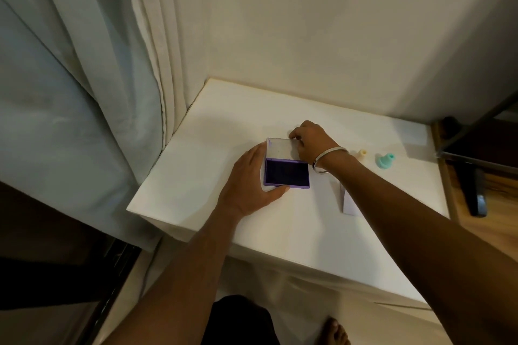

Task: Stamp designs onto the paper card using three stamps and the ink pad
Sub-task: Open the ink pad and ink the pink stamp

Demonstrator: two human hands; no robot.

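A purple ink pad [286, 173] lies open on the white table [224, 126], its dark pad showing and its clear lid [280, 148] raised behind it. My left hand [249, 185] grips the ink pad's left side and front corner. My right hand [309, 140] pinches the lid's far right edge; a metal bangle is on that wrist. A pale yellow stamp [362, 154] and a teal stamp [385, 160] stand to the right. The white paper card [349, 202] lies partly under my right forearm. A third stamp is not visible.
Pale curtains [84, 78] hang at the left, against the table's left edge. A wall stands right behind the table. A dark stand and a wooden floor [476, 199] are at the right. My bare foot [335, 330] shows below the table's front edge.
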